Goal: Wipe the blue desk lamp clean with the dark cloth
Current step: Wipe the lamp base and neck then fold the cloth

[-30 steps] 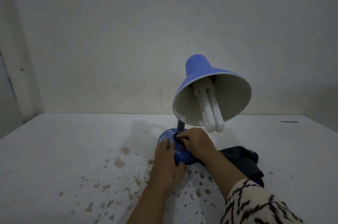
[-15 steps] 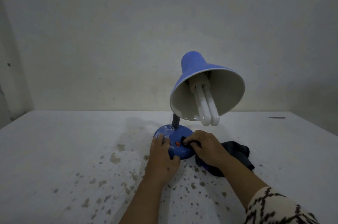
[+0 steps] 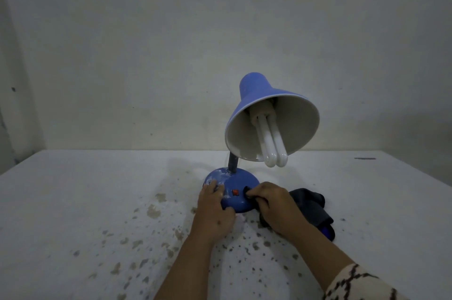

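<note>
The blue desk lamp point(image 3: 254, 96) stands on the white table, its shade tilted toward me with a white twin-tube bulb point(image 3: 271, 145) hanging out. Its round blue base point(image 3: 241, 181) has a red switch and pale smears on its left part. My left hand point(image 3: 214, 209) rests on the base's front left, fingers spread over it. My right hand point(image 3: 271, 204) presses a wad of the dark cloth point(image 3: 310, 206) against the base's front right. The rest of the cloth trails to the right on the table.
The white table point(image 3: 97, 201) is speckled with brown spots in front of the lamp. A plain wall stands close behind. A small dark mark point(image 3: 364, 158) lies at the far right back edge. A patterned sleeve point(image 3: 362, 285) covers my right forearm.
My right hand slid with the cloth from the top of the base near the stem down to its front right side. My left hand stayed on the base.
</note>
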Tool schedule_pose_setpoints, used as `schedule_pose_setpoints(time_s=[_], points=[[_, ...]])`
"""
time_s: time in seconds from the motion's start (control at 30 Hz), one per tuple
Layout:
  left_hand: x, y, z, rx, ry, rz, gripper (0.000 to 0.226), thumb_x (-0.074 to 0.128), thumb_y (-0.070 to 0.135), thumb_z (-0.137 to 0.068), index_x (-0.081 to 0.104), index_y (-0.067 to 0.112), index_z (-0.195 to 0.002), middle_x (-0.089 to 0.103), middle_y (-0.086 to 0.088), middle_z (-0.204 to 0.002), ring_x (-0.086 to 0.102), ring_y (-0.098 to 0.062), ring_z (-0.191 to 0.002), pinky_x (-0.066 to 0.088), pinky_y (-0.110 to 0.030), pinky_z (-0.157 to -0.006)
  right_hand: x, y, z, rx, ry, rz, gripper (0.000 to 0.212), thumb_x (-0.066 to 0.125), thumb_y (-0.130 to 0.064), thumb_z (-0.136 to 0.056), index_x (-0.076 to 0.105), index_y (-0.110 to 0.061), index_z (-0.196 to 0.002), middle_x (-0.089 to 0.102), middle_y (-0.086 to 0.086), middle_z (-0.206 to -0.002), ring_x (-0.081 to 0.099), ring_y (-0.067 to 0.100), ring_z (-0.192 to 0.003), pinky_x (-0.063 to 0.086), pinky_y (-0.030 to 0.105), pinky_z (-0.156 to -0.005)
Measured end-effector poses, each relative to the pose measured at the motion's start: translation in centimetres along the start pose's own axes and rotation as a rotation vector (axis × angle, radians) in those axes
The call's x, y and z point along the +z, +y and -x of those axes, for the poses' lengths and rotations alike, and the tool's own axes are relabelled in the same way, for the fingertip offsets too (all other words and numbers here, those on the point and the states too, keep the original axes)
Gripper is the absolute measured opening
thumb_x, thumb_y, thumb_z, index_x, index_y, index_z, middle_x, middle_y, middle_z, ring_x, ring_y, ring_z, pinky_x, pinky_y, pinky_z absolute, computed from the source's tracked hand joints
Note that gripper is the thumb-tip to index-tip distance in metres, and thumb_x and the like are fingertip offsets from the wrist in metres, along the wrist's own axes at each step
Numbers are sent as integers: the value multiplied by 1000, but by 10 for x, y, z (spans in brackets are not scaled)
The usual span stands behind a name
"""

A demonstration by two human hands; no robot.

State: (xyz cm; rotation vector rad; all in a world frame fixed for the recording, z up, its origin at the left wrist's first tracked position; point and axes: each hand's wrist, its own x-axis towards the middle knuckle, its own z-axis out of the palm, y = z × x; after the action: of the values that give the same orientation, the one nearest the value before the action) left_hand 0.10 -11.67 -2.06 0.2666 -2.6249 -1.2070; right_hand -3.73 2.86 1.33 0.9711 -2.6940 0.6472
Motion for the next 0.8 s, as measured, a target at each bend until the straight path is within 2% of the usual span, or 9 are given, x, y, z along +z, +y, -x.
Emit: schedule_pose_setpoints(time_s=[0.1,0.27,0.43,0.53,0.67,0.8], points=[[2,-1,0,0,2,-7,63,46,15,-91,19,15,-148,4,0,-159,1,-17,-148,5,-27,-118,6,1,0,20,-24,64,33,45,-7,-92,57,-11,-123,57,11,-123,51,23,-113,36,23,-98],[0,-1,2,-3,11,13,63,46,15,-91,19,15,-148,4,0,-159,1,-16,-148,5,-28,-118,13,-5,5,-60,-25,3,31,46,-9,-93,60,-10,-121,59,13,-114,53,26,-104,38,25,-91],[-2,-2,3,7,-4,25,62,46,14,-92,19,14,-148,3,2,-159,0,-14,-147,4,-26,-118,5,13,-7,119,7,-22,29,46,-7,-92,61,-7,-117,58,14,-112,56,25,-102,44,26,-92],[-2,-3,2,8,-6,25,63,45,15,-92,17,15,-149,1,3,-159,-1,-14,-147,4,-25,-118,5,19,-22,204,40,-61,25,46,-12,-92,64,-3,-108,60,16,-105,56,24,-94,46,31,-92],[-1,-2,1,-1,-8,21,64,44,15,-92,15,15,-149,0,3,-159,-2,-14,-148,3,-25,-118,12,24,-48,221,-57,-61,29,45,-13,-93,63,-8,-115,59,14,-116,57,25,-104,40,22,-85],[1,-2,2,4,-1,30,64,44,15,-92,15,15,-149,-1,2,-159,-3,-14,-148,2,-23,-117,35,40,-83,330,-66,-135,29,45,-17,-89,63,-15,-111,60,10,-117,56,26,-105,46,32,-91]])
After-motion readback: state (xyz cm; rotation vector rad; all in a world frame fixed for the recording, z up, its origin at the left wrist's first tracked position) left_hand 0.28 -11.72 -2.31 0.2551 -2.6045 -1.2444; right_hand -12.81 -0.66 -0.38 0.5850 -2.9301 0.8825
